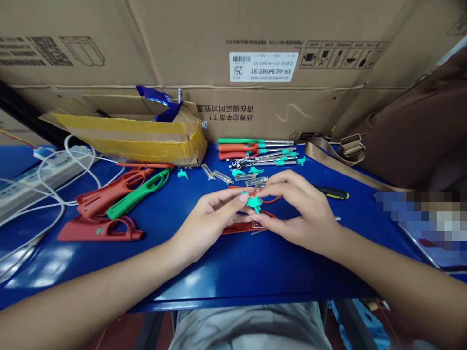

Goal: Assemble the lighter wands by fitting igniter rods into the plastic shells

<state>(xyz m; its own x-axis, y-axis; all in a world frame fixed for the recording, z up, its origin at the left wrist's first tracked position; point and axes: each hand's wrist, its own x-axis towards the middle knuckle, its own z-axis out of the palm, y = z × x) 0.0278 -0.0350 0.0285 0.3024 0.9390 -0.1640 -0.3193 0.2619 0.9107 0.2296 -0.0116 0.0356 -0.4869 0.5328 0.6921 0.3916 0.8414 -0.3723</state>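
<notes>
Above the middle of the blue table, my left hand (213, 214) pinches a small teal plastic trigger piece (254, 202) between thumb and fingers. My right hand (301, 209) curves in from the other side, its thumb and fingertips closed at the same piece. Beneath both hands lie red lighter shell halves (237, 227), partly covered by the fingers; thin wires show in the nearer one. Just beyond the fingers are clear fuel tanks (245, 177) and more loose teal pieces (238, 172).
Assembled lighters with metal tubes (279, 143) lie at the back. Red shells (102, 229) and a green shell (138, 194) rest at left, near white cables (54, 206) and a power strip (47, 180). A yellow-taped box (146, 143), a screwdriver (333, 193) and a strap (350, 167) surround the area.
</notes>
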